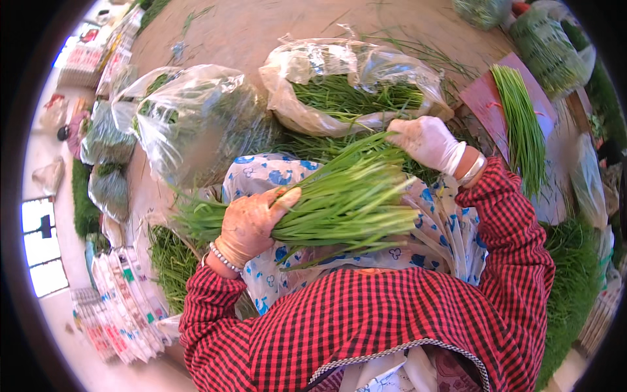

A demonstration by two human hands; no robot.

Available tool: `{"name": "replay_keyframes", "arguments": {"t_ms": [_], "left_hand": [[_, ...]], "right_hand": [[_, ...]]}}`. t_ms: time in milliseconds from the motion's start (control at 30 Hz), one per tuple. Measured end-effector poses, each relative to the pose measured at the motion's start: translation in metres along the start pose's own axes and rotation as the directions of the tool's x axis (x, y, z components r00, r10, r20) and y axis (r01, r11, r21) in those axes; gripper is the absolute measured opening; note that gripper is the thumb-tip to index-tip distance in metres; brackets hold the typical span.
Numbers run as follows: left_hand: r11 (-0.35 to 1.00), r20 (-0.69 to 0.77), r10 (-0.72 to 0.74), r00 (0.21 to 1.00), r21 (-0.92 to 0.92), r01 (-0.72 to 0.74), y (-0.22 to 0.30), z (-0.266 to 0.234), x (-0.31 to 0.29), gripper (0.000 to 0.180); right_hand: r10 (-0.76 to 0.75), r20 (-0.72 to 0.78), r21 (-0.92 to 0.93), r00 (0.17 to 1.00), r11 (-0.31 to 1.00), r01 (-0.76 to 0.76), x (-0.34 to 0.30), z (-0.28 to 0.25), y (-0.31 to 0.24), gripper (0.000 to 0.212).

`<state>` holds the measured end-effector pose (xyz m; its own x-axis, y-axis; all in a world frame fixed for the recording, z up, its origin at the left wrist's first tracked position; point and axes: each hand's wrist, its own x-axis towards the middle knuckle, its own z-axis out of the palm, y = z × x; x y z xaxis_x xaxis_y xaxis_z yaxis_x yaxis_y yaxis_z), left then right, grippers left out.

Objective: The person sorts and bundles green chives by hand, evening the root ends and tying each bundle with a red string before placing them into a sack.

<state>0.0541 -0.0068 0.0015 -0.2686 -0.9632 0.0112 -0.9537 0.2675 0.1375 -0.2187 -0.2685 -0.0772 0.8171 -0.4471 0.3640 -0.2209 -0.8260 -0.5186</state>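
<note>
My left hand (251, 219), in a pale glove with a beaded bracelet at the wrist, wraps round a thick bunch of green chives (353, 202) held over my lap. The white stem ends point right and the leaves trail out to the left. My right hand (428, 140), in a whitish glove, is closed at the bunch's upper right edge, where a few chive blades run up to its fingertips. How many it pinches is hidden. A white plastic apron (261, 171) with blue print covers my lap beneath the bunch.
An opened clear bag (277, 95) of loose chives lies ahead; another full bag (196, 124) stands left of it. At right, a tied chive bundle (519, 124) rests on a reddish board (480, 101). Loose chives (568, 281) pile at my right. Stacked cartons (121, 307) stand at left.
</note>
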Motion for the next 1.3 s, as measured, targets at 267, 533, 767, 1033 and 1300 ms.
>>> {"name": "replay_keyframes", "arguments": {"t_ms": [267,533,767,1033,1300], "left_hand": [[0.945,-0.014,-0.096,0.995,-0.314,0.086,0.008,-0.001,0.006,0.065],[0.177,0.225,-0.410,0.884,-0.931,0.319,-0.020,0.024,-0.037,0.052],[-0.255,0.490,-0.350,0.798,-0.870,0.422,-0.006,0.023,-0.021,0.057],[-0.259,0.525,-0.313,0.792,-0.849,0.460,0.012,0.029,-0.029,0.074],[-0.372,0.586,-0.216,0.781,-0.789,0.488,0.006,0.051,-0.045,0.082]], "right_hand": [[0.257,-0.047,0.220,0.965,0.945,-0.241,-0.038,-0.034,0.030,0.027],[0.620,0.548,-0.359,0.562,0.781,-0.511,-0.078,-0.060,0.054,0.050],[0.453,0.413,0.362,0.790,0.714,-0.599,-0.074,-0.006,0.055,0.072],[0.221,0.372,0.905,0.902,0.130,-0.405,-0.012,0.004,0.014,0.073],[0.240,-0.086,0.639,0.967,0.758,-0.131,0.014,-0.019,-0.012,0.032]]}}
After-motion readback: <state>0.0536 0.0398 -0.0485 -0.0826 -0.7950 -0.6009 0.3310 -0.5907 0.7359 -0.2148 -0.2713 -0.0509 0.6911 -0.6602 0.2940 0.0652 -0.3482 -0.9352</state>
